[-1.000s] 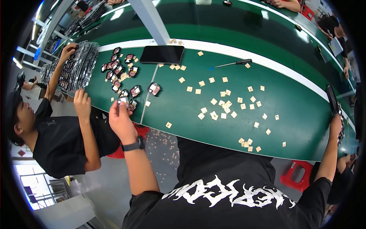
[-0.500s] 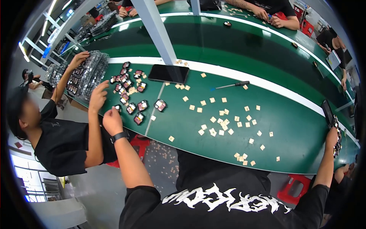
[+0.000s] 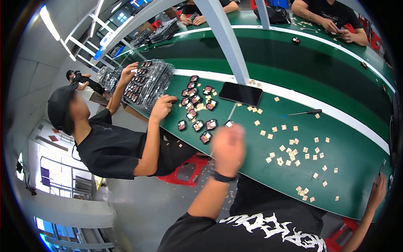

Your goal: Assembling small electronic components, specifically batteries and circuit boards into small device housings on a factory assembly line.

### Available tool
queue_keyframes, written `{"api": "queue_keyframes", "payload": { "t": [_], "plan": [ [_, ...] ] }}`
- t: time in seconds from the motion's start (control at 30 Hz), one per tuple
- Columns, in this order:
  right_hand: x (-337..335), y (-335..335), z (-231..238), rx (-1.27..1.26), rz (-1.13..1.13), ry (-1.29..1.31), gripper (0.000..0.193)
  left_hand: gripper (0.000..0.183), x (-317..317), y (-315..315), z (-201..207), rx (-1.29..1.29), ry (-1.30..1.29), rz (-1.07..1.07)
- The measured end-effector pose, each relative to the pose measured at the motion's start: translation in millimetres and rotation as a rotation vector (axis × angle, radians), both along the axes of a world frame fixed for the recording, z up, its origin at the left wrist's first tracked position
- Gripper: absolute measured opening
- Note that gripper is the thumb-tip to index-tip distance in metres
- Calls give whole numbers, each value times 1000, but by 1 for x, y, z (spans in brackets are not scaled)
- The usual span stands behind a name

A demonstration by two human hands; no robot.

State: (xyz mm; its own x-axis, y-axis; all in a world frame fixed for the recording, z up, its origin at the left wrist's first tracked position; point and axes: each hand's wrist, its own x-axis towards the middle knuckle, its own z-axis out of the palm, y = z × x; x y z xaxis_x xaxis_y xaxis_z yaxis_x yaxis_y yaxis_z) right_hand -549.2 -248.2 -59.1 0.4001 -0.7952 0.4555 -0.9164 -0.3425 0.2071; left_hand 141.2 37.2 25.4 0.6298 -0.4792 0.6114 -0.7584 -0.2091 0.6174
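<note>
My left hand (image 3: 229, 149), with a dark band on its wrist, hangs over the near edge of the green table (image 3: 252, 161). Motion smears its fingers, so I cannot see what they hold. Just beyond it sits a small black module (image 3: 228, 124), partly covered by the hand. More black modules with pale and pinkish faces (image 3: 210, 124) lie in a loose cluster to its left. Far to the right, my right hand (image 3: 378, 191) is closed round a thin tool with a light tip (image 3: 382, 165); its kind is unclear. Cream square pieces (image 3: 289, 156) lie scattered between my hands.
A black phone-like slab (image 3: 241, 94) lies by the white rail near a grey post (image 3: 226, 46). A screwdriver (image 3: 303, 113) rests farther right. At the left, a co-worker's hand (image 3: 163, 108) is beside the modules, near stacked clear trays (image 3: 149, 86). Others work across the belt.
The view has swung left, so the table appears farther right. My left hand has moved right, away from a module at the cluster's near left. My right hand has left the black parts at the table's right end.
</note>
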Motion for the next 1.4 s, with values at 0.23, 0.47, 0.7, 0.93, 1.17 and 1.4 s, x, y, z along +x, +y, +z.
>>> {"api": "queue_keyframes", "payload": {
  "t": [0.23, 0.47, 0.7, 0.93, 1.17, 1.4],
  "plan": [
    [254, 142, 64, 34, 987, -187, 36, 46, -161, -32, -13, 384, 1352, -1156],
    [327, 174, 81, 123, 980, -282, 29, 35, -151, -34, -35, 269, 1817, -1193],
    [308, 179, 63, 542, 477, -744, 27, 30, -142, -28, -36, 227, 1549, -1028],
    [325, 194, 88, 655, 377, -801, 13, 31, -150, -33, -34, 357, 1227, -1061],
    [372, 186, 102, 712, 509, -788, 11, 35, -128, -27, -23, 377, 1351, -848],
    [374, 183, 90, 674, 452, -735, 11, 40, -131, -36, -20, 337, 1418, -864]
  ]
}}
